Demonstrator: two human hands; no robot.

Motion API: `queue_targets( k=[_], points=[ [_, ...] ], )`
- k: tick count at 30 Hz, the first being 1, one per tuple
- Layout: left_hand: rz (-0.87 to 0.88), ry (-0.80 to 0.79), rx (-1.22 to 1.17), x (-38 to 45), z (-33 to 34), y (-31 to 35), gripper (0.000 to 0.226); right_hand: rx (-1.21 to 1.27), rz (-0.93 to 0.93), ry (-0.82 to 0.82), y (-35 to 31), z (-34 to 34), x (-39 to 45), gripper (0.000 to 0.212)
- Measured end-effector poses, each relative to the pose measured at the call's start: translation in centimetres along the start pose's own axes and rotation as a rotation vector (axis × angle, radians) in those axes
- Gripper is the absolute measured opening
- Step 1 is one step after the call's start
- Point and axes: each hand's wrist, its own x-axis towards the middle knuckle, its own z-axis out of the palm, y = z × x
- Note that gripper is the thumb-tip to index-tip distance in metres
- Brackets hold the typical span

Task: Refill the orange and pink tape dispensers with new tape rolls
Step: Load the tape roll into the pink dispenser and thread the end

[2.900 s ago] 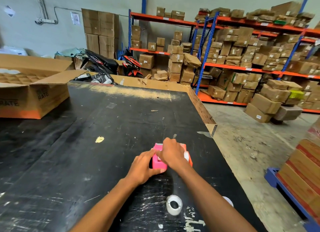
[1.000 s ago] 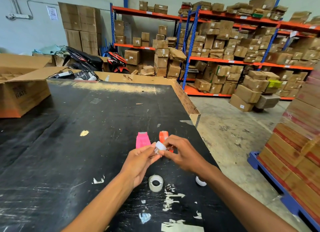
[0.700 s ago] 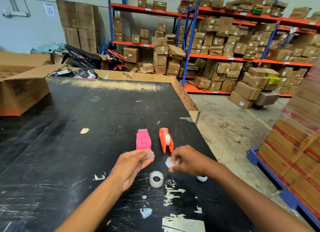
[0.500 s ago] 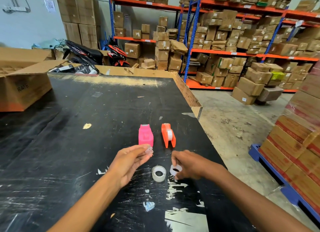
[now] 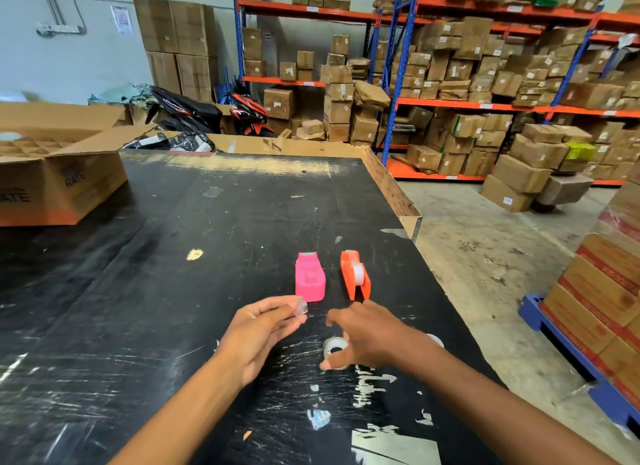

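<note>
A person stands at a scuffed black table in a warehouse, both bare forearms reaching forward. The left hand pinches a small clear plastic piece between thumb and fingertips, just near of the pink tape dispenser. The right hand hovers palm down with fingers loosely spread, holding nothing, its thumb touching or nearly touching a clear tape roll that lies flat on the table below it. A second white roll peeks out on the hand's right side (mostly hidden by the wrist).

The pink dispenser and the orange tape dispenser sit side by side just beyond the hands, pink on the left, apart from each other. The orange one stands on edge and shows a roll of tape seated inside it. Whether the pink one holds tape cannot be told.

At the far left an open cardboard box rests on the table, with a cardboard grid divider inside.
</note>
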Motion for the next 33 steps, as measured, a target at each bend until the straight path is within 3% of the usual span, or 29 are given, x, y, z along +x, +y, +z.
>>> queue_targets(
  k=[4, 8, 11, 14, 20, 25, 30, 33],
  points=[
    [0.022, 0.015, 0.016, -0.2, -0.7, 0.3, 0.015, 0.153, 0.024, 0.038, -0.1, -0.3, 0.8, 0.06],
    [0.058, 0.044, 0.04, -0.2, -1.4, 0.8, 0.018, 0.799, -0.046, 0.203, 0.3, -1.7, 1.2, 0.055],
    [0.098, 0.024, 0.036, -0.3, -1.6, 1.0, 0.02, 1.034, -0.108, 0.253, -0.1, -2.7, 1.4, 0.06],
    [0.174, -0.02, 0.07, -0.4, -1.5, 1.3, 0.035, 1.005, -0.156, 0.292, -0.7, -2.7, 1.8, 0.064],
    [0.294, -0.041, 0.146, -0.4, -0.9, 2.3, 0.032, 1.05, -0.194, 0.373, -0.7, -2.9, 2.0, 0.061],
    [0.336, -0.006, 0.117, -0.3, 0.3, 2.6, 0.017, 1.054, -0.177, 0.495, -1.2, -2.6, 2.0, 0.058],
    [0.3, -0.031, 0.251, -0.9, 1.8, 3.6, 0.033, 0.887, -0.172, 0.6, -1.1, -2.4, 2.4, 0.062],
    [0.399, 0.109, 0.525, -0.7, 2.6, 3.8, 0.017, 0.77, -0.186, 0.628, -1.2, -2.4, 2.7, 0.061]
  ],
)
